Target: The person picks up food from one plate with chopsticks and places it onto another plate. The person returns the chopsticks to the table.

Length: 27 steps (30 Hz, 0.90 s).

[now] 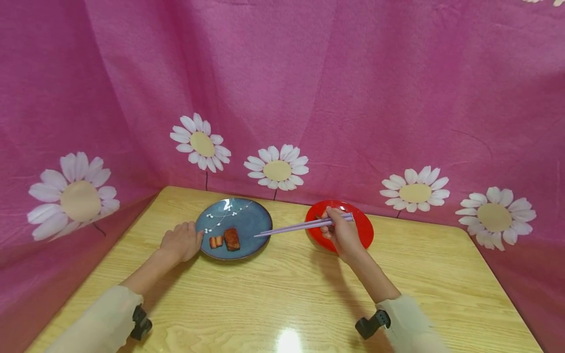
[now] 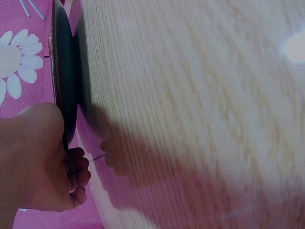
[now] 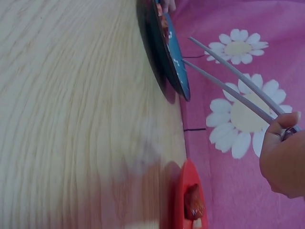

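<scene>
My left hand (image 1: 182, 242) grips the left rim of a round blue plate (image 1: 251, 215) with white blossom twigs; in the left wrist view its fingers (image 2: 80, 179) curl beside the plate's edge. Two pieces of braised meat lie on that plate: a larger dark one (image 1: 231, 239) and a smaller striped one (image 1: 216, 241). My right hand (image 1: 346, 236) holds a pair of lilac chopsticks (image 1: 291, 227) above the red plate (image 1: 364, 230). Their tips reach over the blue plate's right side, slightly apart, with nothing between them. A meat piece (image 3: 194, 202) sits on the red plate, mostly hidden in the head view.
Both plates stand toward the back of a light wood table (image 1: 265, 294). A pink cloth (image 1: 282, 88) with daisies hangs behind and at the sides. Each sleeve carries a black wrist camera (image 1: 372, 323).
</scene>
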Motion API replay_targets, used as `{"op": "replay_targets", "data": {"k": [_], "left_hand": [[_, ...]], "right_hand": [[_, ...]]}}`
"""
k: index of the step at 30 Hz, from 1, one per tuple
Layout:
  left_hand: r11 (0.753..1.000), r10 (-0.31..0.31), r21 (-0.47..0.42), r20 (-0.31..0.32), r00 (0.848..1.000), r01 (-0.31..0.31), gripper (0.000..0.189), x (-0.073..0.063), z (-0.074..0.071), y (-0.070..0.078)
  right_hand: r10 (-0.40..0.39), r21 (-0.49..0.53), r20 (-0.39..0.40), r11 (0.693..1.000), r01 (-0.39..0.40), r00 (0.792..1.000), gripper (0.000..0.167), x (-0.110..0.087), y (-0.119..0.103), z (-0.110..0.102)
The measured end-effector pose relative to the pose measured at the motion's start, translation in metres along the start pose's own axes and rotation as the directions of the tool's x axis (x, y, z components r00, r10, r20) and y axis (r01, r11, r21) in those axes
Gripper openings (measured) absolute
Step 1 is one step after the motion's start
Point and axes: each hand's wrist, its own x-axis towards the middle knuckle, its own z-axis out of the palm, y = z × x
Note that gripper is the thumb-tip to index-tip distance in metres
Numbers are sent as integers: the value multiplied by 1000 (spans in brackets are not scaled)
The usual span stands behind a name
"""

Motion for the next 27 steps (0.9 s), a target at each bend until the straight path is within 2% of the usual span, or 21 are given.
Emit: {"op": "replay_targets", "data": {"k": [6,15,27], "left_hand": [[1000,-1,-1,7,1000,1,38,-1,-1,0],[1000,-5,-8,3,1000,5,36,0,0,0],[1000,-1,-4,-7,1000,1,36,-1,-1,1]], "right_hand": [[45,-20,-36,999,-46,998,34,3,8,14],[52,0,-23,999,-52,998,34,5,18,31],[42,-5,-60,999,-42,997,32,9,29,51]]}}
